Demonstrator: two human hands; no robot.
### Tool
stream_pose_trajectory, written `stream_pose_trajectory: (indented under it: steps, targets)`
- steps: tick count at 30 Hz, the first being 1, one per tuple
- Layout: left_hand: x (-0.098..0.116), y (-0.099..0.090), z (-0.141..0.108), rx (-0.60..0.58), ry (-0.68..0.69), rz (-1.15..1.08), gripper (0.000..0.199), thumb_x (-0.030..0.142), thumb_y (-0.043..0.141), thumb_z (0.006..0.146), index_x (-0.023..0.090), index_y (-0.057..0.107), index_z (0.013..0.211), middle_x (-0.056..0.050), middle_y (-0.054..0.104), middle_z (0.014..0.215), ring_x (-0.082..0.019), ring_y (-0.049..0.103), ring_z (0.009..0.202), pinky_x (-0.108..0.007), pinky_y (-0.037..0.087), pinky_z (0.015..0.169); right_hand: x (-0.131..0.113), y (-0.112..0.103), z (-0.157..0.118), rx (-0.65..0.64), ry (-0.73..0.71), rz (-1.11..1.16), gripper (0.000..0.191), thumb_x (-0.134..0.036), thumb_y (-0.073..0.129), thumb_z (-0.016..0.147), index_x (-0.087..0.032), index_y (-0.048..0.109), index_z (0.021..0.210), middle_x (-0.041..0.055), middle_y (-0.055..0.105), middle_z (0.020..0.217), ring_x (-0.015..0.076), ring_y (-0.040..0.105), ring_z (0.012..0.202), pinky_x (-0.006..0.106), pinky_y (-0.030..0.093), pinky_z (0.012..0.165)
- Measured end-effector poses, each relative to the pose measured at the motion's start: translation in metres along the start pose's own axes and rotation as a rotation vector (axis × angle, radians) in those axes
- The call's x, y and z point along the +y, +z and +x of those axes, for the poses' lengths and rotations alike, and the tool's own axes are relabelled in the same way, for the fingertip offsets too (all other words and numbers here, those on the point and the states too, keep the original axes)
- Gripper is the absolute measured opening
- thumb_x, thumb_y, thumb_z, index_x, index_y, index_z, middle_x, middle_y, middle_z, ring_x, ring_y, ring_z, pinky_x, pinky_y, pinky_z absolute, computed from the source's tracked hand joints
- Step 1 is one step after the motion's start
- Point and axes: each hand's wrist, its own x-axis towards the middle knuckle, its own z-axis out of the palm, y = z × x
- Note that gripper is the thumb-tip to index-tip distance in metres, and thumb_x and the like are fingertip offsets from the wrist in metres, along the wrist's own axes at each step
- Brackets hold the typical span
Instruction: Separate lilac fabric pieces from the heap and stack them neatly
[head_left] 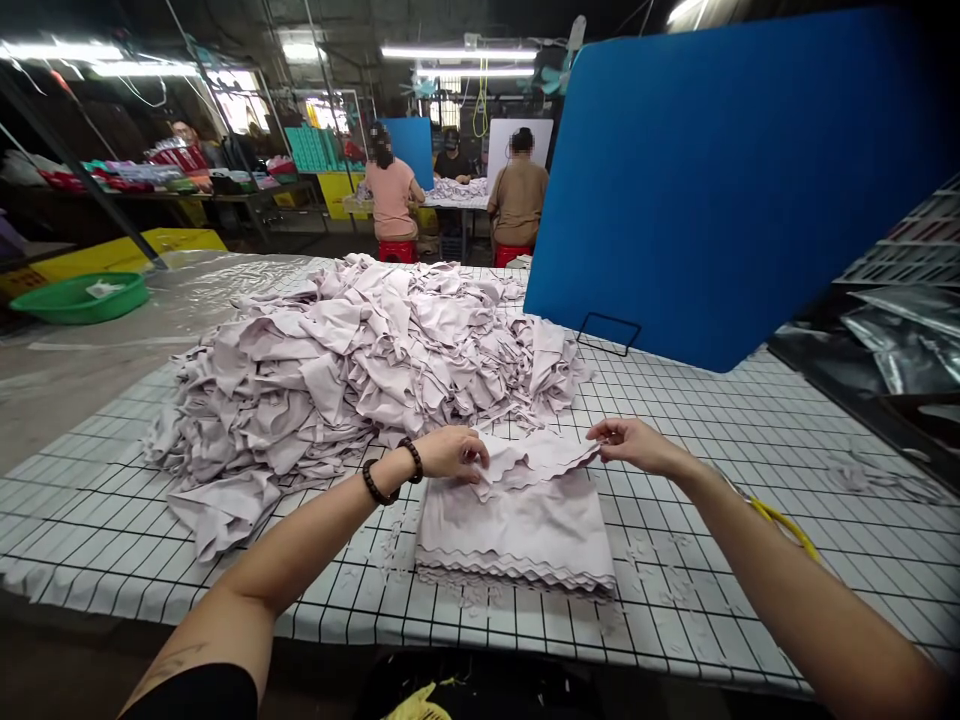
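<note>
1. Lilac cloth, one thin wavy-edged piece (536, 455), is held up over the near middle of the table, just above the back of a neat stack (517, 520).
2. Its right corner is pinched between the thumb and fingers of the right hand (634, 443).
3. Its left side is touched by the curled fingers of the left hand (450, 453); whether it is pinched there cannot be told.
4. Two bead bracelets (380, 483) are worn on the left wrist.
5. Wavy edges are lined up along the near side of the stack, and tiny cloth bits (664, 580) are scattered beside it.
6. The table is covered by a white tablecloth (337, 600) with black squares.
7. Behind the left hand, more lilac cloth is piled in a big messy heap (360, 350).
8. To the right of the heap, a big blue board (697, 190) is seen tilted, with a black wire stand (615, 319) by its bottom edge.
9. A yellow handle (787, 525) is partly hidden by the right arm.
10. Far back, two red stools (396, 250) are sat on by people in pink (394, 195) and brown (519, 192) tops.
</note>
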Motion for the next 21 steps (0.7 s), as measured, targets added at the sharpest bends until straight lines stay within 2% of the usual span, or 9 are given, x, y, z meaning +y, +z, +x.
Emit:
stream_pose_trajectory:
  steps: [4,6,8,11,14,16,21]
  targets:
    - [0.002,-0.005,0.005,0.032,0.016,-0.070,0.020,0.039,0.072,0.069,0.019,0.069,0.071,-0.004,0.057,0.075,-0.015,0.052,0.072,-0.024,0.038,0.064,-0.003,0.001,-0.005,0.001,0.015,0.011,0.028,-0.013,0.062,0.064,-0.014,0.062,0.092,0.0034,0.065,0.072,0.0154,0.063,0.068,0.024,0.047,0.060]
    - [0.000,-0.013,0.005,0.123,-0.004,-0.147,0.023,0.041,0.070,0.070,0.018,0.066,0.073,-0.005,0.058,0.085,-0.017,0.052,0.082,-0.026,0.039,0.071,-0.003,-0.002,-0.006,0.016,0.008,0.017,0.030,-0.014,0.063,0.063,-0.014,0.062,0.093,0.0037,0.065,0.071,0.0157,0.062,0.068,0.024,0.047,0.059]
    - [-0.006,-0.022,0.006,0.235,-0.055,-0.323,0.027,0.043,0.066,0.074,0.017,0.061,0.078,-0.005,0.057,0.091,-0.016,0.052,0.085,-0.025,0.040,0.073,-0.002,-0.007,-0.006,0.044,-0.001,0.013,0.031,-0.015,0.065,0.063,-0.014,0.063,0.094,0.0044,0.065,0.072,0.0159,0.061,0.067,0.025,0.047,0.059]
    - [-0.018,-0.034,0.007,0.410,-0.160,-0.661,0.031,0.045,0.062,0.077,0.017,0.050,0.078,0.003,0.050,0.073,-0.009,0.047,0.067,-0.020,0.036,0.060,-0.005,-0.012,-0.006,0.059,-0.013,-0.006,0.026,-0.021,0.065,0.066,-0.014,0.065,0.091,0.0050,0.065,0.073,0.0150,0.059,0.066,0.025,0.046,0.058]
    - [-0.029,-0.038,0.010,0.532,-0.216,-0.849,0.035,0.043,0.067,0.073,0.017,0.042,0.074,0.008,0.039,0.061,-0.005,0.038,0.056,-0.017,0.030,0.052,-0.010,-0.010,-0.002,0.046,-0.040,-0.038,0.020,-0.025,0.062,0.068,-0.015,0.066,0.084,0.0023,0.062,0.068,0.0118,0.054,0.059,0.022,0.042,0.053]
    - [-0.031,-0.039,0.012,0.514,-0.226,-0.899,0.037,0.039,0.071,0.069,0.017,0.043,0.077,0.008,0.042,0.064,-0.004,0.041,0.057,-0.016,0.031,0.054,-0.010,-0.008,0.003,0.066,-0.052,-0.076,0.017,-0.023,0.060,0.067,-0.015,0.065,0.081,0.0007,0.060,0.064,0.0101,0.050,0.056,0.020,0.038,0.048]
    - [-0.032,-0.046,0.013,0.339,-0.286,-0.900,0.051,0.034,0.079,0.060,0.016,0.050,0.098,0.004,0.054,0.071,-0.008,0.052,0.064,-0.019,0.039,0.060,-0.004,-0.013,0.019,0.142,-0.019,-0.127,0.014,-0.018,0.058,0.061,-0.015,0.064,0.074,0.0015,0.062,0.064,0.0107,0.054,0.053,0.019,0.036,0.043]
